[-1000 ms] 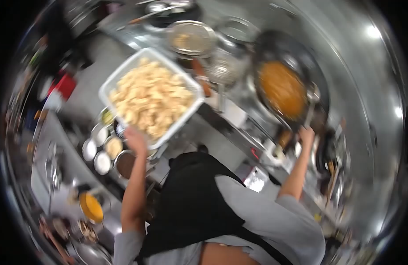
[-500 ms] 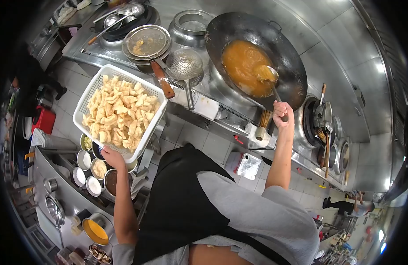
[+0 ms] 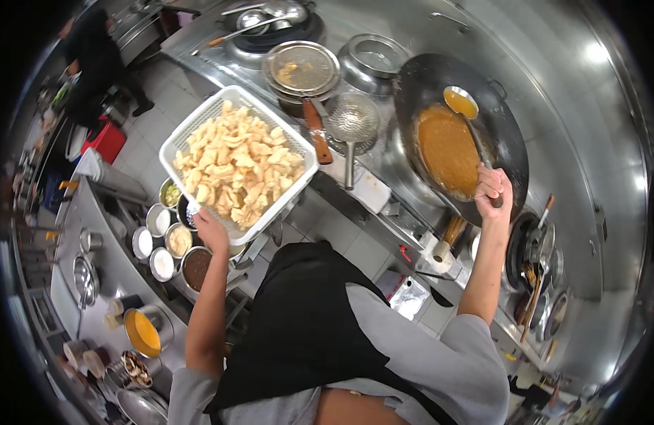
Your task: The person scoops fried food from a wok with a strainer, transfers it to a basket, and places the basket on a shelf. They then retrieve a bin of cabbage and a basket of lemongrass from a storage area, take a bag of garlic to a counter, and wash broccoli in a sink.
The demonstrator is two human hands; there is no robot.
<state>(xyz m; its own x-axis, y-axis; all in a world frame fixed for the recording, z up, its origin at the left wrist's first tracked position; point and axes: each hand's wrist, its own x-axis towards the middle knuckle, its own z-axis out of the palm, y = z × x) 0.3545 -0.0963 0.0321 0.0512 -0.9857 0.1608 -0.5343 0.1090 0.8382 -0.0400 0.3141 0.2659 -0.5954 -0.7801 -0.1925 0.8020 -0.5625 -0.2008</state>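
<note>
steel pot (image 3: 144,333): it stands on the left counter (image 3: 107,262) with a yellow-orange liquid inside, well apart from both hands.
seasoning tubs (image 3: 162,263): they sit close together, some with white contents and one with dark brown.
left hand (image 3: 212,230): it pinches the near edge of the basket; the fingertips are partly hidden, so their exact hold cannot be told.
basket (image 3: 283,202): white and perforated, it is held up over the floor (image 3: 164,106), between the left counter and the stove counter (image 3: 217,64).
pale pieces (image 3: 238,166): they lie heaped inside the basket, a little below its rim on most sides.
wire strainer (image 3: 302,67): it rests on a pot, with a few crumbs in the mesh.
skimmer (image 3: 353,119): it lies just beside the strainer, its handle towards the person.
brown sauce (image 3: 447,152): it pools in the dark wok (image 3: 508,127).
ladle (image 3: 460,103): its bowl carries orange liquid above the far part of the wok; whether it touches the wall is hard to say from this angle.
right hand (image 3: 493,191): its fingers are curled round the ladle handle.
ladle step: it seems to be the scooping of sauce, while the basket is held ready.
ladle's next move: it would call for a level bowl, a calm wrist and a steady basket.
</note>
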